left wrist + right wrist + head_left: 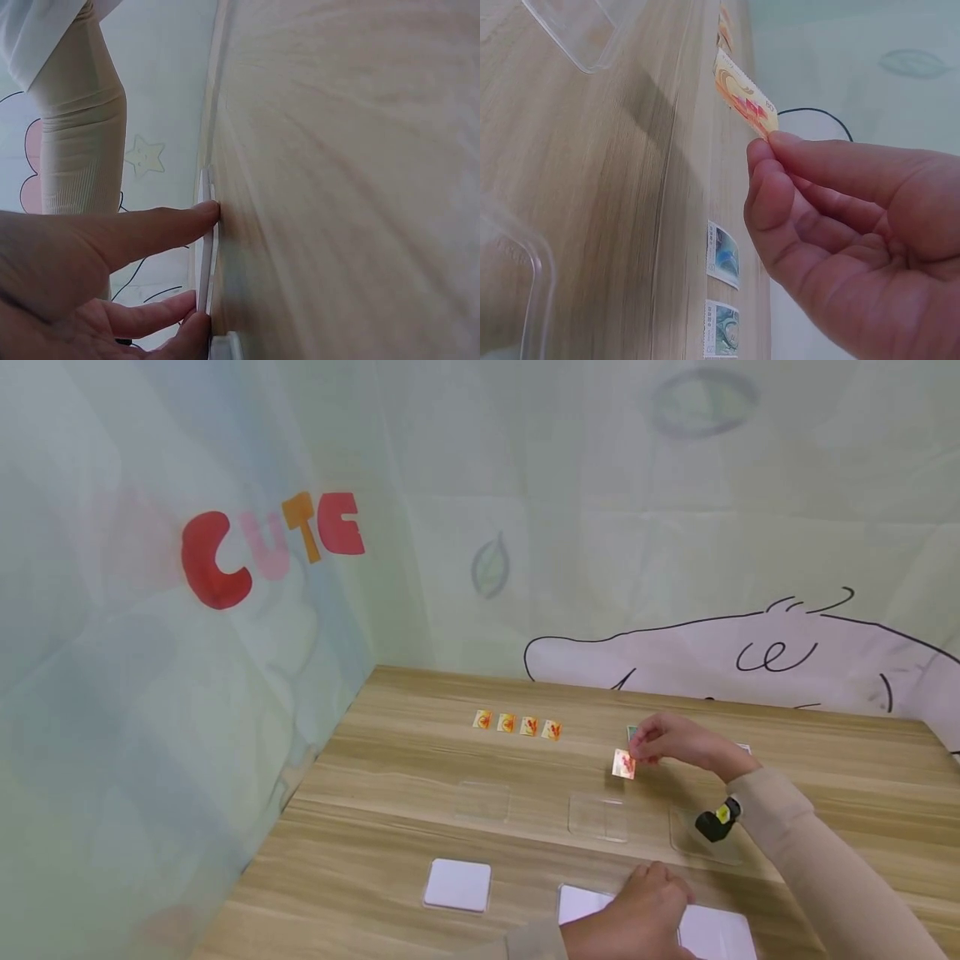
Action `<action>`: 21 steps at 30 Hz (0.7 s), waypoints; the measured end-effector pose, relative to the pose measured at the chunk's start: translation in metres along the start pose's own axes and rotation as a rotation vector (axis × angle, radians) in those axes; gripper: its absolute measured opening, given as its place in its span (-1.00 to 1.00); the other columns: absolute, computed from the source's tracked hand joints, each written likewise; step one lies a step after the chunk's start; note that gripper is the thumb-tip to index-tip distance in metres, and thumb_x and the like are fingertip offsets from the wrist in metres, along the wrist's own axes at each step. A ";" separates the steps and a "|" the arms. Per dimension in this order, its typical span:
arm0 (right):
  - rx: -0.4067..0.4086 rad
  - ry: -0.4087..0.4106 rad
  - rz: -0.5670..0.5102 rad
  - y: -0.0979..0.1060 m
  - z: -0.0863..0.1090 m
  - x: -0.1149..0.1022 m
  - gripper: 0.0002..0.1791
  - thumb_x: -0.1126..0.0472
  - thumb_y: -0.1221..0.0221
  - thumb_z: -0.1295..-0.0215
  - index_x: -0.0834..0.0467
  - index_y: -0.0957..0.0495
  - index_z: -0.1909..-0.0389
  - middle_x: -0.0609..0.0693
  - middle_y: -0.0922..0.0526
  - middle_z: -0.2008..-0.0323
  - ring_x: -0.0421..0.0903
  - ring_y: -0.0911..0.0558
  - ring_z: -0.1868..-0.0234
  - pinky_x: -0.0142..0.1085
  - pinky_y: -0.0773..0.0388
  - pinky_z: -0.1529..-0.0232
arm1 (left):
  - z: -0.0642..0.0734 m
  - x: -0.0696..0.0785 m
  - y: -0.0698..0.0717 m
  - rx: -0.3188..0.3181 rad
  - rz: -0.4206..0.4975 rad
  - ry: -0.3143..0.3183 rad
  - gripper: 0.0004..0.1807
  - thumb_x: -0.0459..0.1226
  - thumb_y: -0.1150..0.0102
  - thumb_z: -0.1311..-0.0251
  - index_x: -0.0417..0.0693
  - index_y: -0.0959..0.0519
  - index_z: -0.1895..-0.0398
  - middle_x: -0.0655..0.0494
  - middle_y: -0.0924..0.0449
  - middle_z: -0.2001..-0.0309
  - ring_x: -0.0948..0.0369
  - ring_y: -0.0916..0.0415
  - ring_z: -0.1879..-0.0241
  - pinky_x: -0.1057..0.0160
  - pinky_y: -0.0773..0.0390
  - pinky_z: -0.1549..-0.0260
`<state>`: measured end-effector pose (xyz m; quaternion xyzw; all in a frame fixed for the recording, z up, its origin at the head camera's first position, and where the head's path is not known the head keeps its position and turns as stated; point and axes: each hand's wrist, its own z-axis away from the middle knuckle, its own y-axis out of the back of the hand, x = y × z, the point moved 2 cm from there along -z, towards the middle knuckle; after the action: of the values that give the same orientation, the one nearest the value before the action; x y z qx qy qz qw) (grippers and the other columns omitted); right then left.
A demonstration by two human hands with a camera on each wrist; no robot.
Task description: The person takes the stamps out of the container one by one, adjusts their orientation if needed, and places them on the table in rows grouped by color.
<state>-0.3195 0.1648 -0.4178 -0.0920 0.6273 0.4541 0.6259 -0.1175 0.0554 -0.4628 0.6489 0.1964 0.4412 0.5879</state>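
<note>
My right hand (671, 745) pinches an orange-and-yellow postage stamp (623, 764) by its edge, between thumb and forefinger, above the wooden table. The right wrist view shows red figures on this stamp (746, 97) and its perforated edge. Two blue-green stamps (722, 255) lie beneath and beside that hand. At the near side, my left hand (641, 914) is low at a flat white card (717, 933) in the front row. The left wrist view shows the thumb and fingers at the edges of the thin white piece (205, 259); part of it is hidden.
Several orange stamps (528, 727) lie in a row at the back. Clear plastic cases (597, 818) form a middle row. Two more white cards, the left one (457, 885) and a partly covered one (581, 903), are nearer. Fabric walls (450, 527) enclose the table.
</note>
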 end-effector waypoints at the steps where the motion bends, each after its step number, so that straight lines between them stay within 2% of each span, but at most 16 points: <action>1: -0.001 -0.005 0.004 0.000 -0.001 0.000 -0.87 0.38 -0.19 -0.36 0.43 -0.58 0.25 0.04 -0.57 0.43 -0.11 -0.52 0.42 -0.26 -0.55 0.31 | 0.000 0.000 0.000 0.004 -0.007 0.000 -0.38 0.09 -0.59 0.17 0.15 -0.64 -0.01 0.29 -0.44 0.15 0.36 -0.26 0.11 0.49 -0.25 0.11; 6: -0.005 -0.019 0.005 0.001 -0.005 -0.001 -0.86 0.38 -0.18 -0.37 0.43 -0.57 0.24 0.03 -0.58 0.42 -0.10 -0.52 0.40 -0.24 -0.55 0.29 | 0.000 0.001 0.000 0.007 -0.021 -0.010 -0.37 0.08 -0.60 0.18 0.15 -0.65 -0.02 0.31 -0.46 0.16 0.37 -0.27 0.12 0.50 -0.23 0.13; 14: -0.016 0.016 -0.037 0.000 -0.014 -0.001 -0.87 0.45 -0.16 -0.35 0.51 -0.54 0.23 0.02 -0.57 0.44 -0.14 -0.52 0.42 -0.29 -0.53 0.32 | 0.001 0.000 0.001 -0.011 -0.012 -0.004 -0.37 0.08 -0.59 0.16 0.16 -0.64 -0.05 0.30 -0.45 0.14 0.37 -0.26 0.10 0.49 -0.24 0.11; 21: 0.012 -0.027 -0.033 0.002 -0.022 -0.003 -0.87 0.45 -0.15 -0.36 0.49 -0.55 0.20 0.04 -0.58 0.39 -0.11 -0.51 0.38 -0.32 -0.53 0.30 | 0.001 0.001 0.000 0.026 -0.072 -0.010 -0.39 0.13 -0.58 0.17 0.19 -0.65 -0.01 0.33 -0.46 0.16 0.37 -0.28 0.08 0.49 -0.23 0.08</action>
<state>-0.3356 0.1493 -0.4191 -0.0924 0.6201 0.4412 0.6421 -0.1159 0.0559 -0.4626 0.6512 0.2222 0.4139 0.5961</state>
